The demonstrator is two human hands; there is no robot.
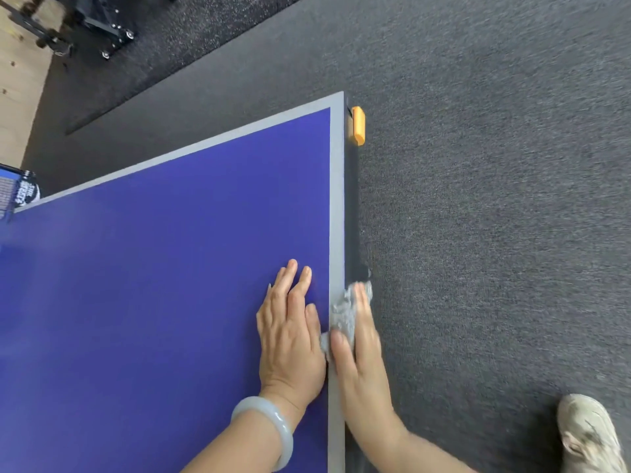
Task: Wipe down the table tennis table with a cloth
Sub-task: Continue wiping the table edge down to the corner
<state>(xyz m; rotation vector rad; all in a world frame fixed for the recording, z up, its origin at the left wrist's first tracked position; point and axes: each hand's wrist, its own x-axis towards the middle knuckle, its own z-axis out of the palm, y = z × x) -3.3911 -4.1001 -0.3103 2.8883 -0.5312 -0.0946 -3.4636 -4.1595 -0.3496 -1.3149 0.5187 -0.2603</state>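
Note:
The blue table tennis table (pixel 153 285) has a pale border line along its right edge. My left hand (pixel 290 332) lies flat on the blue surface just inside that line, fingers straight, with a pale bangle on the wrist. My right hand (pixel 358 349) grips a crumpled grey cloth (pixel 343 310) against the table's right edge, thumb on top and fingers wrapped down over the side. Part of the cloth is hidden under the hand.
An orange corner guard (pixel 357 125) sits at the table's far right corner. The net and its post (pixel 17 192) show at the far left. Grey carpet (pixel 495 199) covers the floor on the right, where my shoe (pixel 587 438) stands. Wheeled dark equipment (pixel 102 25) stands at the back left.

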